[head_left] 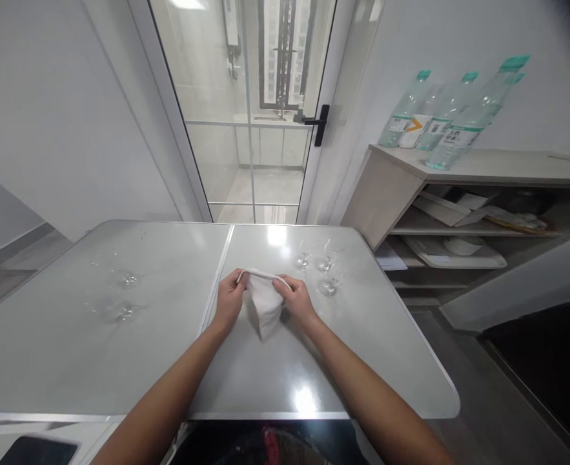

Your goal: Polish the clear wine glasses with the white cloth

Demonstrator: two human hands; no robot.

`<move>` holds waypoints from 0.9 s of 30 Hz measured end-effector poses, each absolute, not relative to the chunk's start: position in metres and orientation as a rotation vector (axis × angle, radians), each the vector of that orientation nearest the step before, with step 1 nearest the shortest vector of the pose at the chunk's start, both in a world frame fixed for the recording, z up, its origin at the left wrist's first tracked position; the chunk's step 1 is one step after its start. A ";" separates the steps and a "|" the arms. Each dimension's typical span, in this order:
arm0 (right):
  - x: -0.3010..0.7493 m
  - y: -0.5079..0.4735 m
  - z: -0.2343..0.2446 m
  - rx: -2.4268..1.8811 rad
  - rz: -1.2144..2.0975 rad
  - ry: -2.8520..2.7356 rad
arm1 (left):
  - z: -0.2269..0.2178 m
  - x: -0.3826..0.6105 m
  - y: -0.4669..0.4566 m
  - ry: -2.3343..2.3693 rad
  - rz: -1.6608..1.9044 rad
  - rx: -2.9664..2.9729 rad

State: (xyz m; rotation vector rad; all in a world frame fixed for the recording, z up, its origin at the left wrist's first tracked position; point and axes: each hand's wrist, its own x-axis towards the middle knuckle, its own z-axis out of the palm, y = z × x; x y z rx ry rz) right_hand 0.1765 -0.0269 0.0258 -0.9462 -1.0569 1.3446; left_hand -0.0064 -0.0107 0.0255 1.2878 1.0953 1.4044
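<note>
Between my two hands hangs a white cloth [266, 307], held by its upper edge above the table, its lower end tapering to a point. My left hand [231, 297] pinches the cloth's left upper corner. On the opposite side, my right hand [296, 298] has its fingers closed on the right part of that edge. Just right of my right hand stand three clear stemmed glasses [328, 286] in a cluster. Two more clear glasses [128, 312] are on the left half of the table; their see-through outlines are hard to make out.
The pale glossy table [168, 361] has a seam down its middle. Behind it is a glazed door [275, 161] with a black handle [321, 124]. At right, a shelf unit [498, 165] bears several plastic bottles [452, 132]. A dark object [37, 451] lies at the bottom left.
</note>
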 end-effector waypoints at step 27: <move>0.184 -0.031 0.035 -0.710 1.861 -0.779 | 0.045 -0.032 -0.001 0.921 1.219 1.059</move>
